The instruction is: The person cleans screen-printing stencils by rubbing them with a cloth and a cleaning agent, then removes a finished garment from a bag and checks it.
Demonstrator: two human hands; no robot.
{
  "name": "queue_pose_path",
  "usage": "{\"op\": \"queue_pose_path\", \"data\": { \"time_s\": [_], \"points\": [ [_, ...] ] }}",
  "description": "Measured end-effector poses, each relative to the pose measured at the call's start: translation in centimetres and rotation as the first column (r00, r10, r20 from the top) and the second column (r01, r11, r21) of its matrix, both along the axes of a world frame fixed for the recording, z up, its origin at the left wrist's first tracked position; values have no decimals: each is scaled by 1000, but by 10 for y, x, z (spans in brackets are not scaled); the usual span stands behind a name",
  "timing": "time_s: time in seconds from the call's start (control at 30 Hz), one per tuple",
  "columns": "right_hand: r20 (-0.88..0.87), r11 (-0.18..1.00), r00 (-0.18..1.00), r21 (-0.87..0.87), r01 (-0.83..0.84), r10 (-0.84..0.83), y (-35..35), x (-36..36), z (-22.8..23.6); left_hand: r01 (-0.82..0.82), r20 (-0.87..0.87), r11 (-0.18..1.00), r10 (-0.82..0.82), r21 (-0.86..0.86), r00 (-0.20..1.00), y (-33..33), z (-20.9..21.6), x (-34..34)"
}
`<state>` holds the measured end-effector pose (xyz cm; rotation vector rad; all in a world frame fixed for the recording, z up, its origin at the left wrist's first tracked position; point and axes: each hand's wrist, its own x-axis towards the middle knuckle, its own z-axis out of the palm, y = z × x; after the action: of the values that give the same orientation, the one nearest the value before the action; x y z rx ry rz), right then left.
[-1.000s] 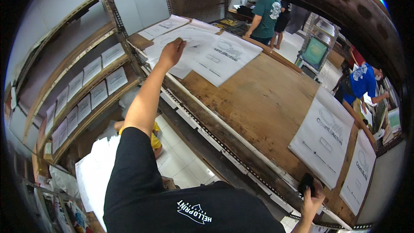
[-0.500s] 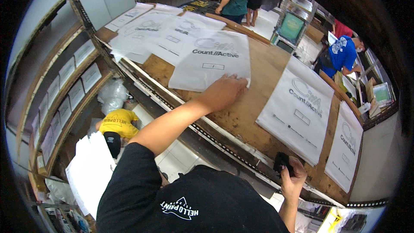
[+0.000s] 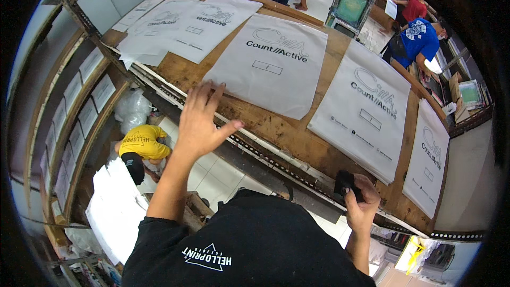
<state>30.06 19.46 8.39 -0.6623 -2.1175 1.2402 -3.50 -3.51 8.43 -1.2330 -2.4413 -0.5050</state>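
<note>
A thin white sheet (image 3: 271,82) with dark print lies on the brown wooden worktable (image 3: 183,77) in front of me. My left hand (image 3: 202,122) is open, palm down with the fingers spread, its fingertips at the near left corner of that sheet. Over the table's near edge on the right, my right hand (image 3: 364,199) grips a crumpled black cloth (image 3: 345,182). Beside it rests a stack of printed white sheets (image 3: 361,127), and another printed sheet (image 3: 426,172) lies farther right. On the left side, more printed sheets (image 3: 204,37) overlap one another.
Curved racks (image 3: 87,143) holding white sheets stand at the left. A person in yellow (image 3: 143,143) bends low beyond the table's near edge, next to loose white sheets (image 3: 114,207). A person in blue (image 3: 419,42) works at the far right, near a framed green screen (image 3: 350,6).
The middle sheet has shifted right, away from the overlapping sheets at left. My left hand has moved from its near right corner to its near left one. The right hand keeps the black cloth.
</note>
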Motion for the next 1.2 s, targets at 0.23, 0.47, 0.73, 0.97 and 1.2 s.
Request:
{"op": "queue_pose_path", "data": {
  "time_s": [0.23,0.47,0.73,0.97,1.2],
  "points": [
    [83,926,984,334,-174,155,27,-20,34,-49,-45,995,46,-89,998,-4,-11,-39],
    [107,822,925,428,-375,365,42,-141,84,-131,-71,991,128,-35,989,-3,-9,-42],
    [-55,917,965,330,-224,256,29,-144,89,309,124,951,-310,27,943,59,15,7],
    [-305,991,944,-17,-135,123,12,-90,41,239,-216,971,-232,4,948,110,-56,13],
    [-343,921,870,-36,-388,353,-12,-115,40,41,32,989,-46,145,998,114,-51,14]
  ]
}}
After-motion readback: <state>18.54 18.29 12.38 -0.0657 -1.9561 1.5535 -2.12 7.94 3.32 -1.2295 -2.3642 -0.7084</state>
